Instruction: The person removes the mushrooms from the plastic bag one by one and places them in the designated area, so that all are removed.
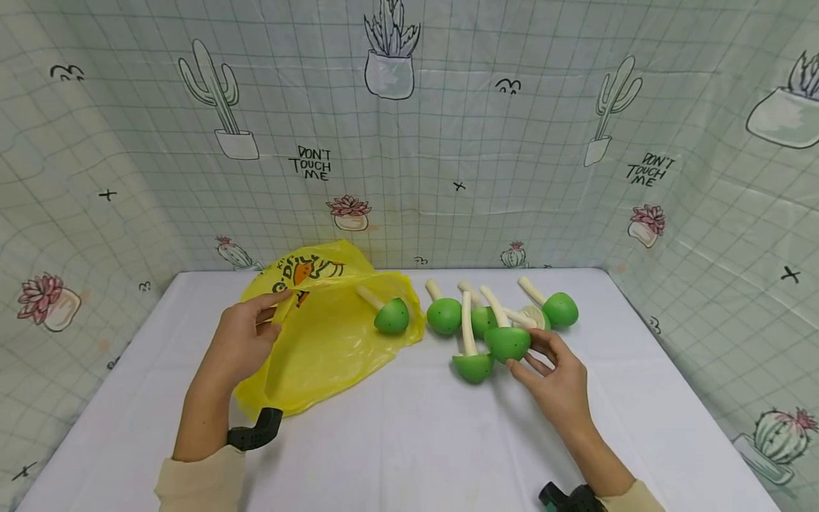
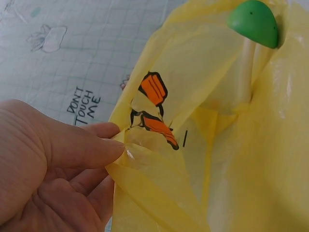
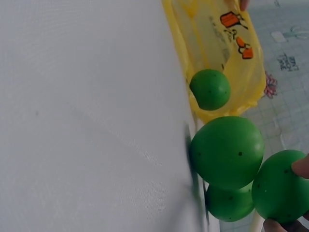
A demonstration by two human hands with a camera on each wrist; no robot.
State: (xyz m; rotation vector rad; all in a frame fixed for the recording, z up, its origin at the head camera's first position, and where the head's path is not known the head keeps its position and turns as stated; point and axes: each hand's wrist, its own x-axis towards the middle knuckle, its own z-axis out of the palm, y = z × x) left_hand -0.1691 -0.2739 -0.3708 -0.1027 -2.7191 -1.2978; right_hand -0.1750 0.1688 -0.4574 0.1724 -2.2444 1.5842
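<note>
My left hand (image 1: 239,345) pinches the upper rim of a yellow plastic bag (image 1: 320,370) between thumb and fingers, and the bag's mouth gapes toward the right. One toy mushroom (image 1: 392,318) with a green, dark-dotted cap and pale stem lies inside the mouth. On the right, my right hand (image 1: 558,387) grips the cap of another green mushroom (image 1: 507,345), whose stem points up and away. In the right wrist view only fingertips (image 3: 301,166) show against that cap. Beside it stands a further mushroom (image 1: 473,368), cap toward me.
More mushrooms lie behind the held one: a green cap (image 1: 444,316) near the bag, another (image 1: 483,322) partly hidden, one showing its pale underside (image 1: 532,315), and one (image 1: 560,310) farthest right. A white cloth (image 1: 397,441) covers the table; patterned curtains (image 1: 416,156) enclose it.
</note>
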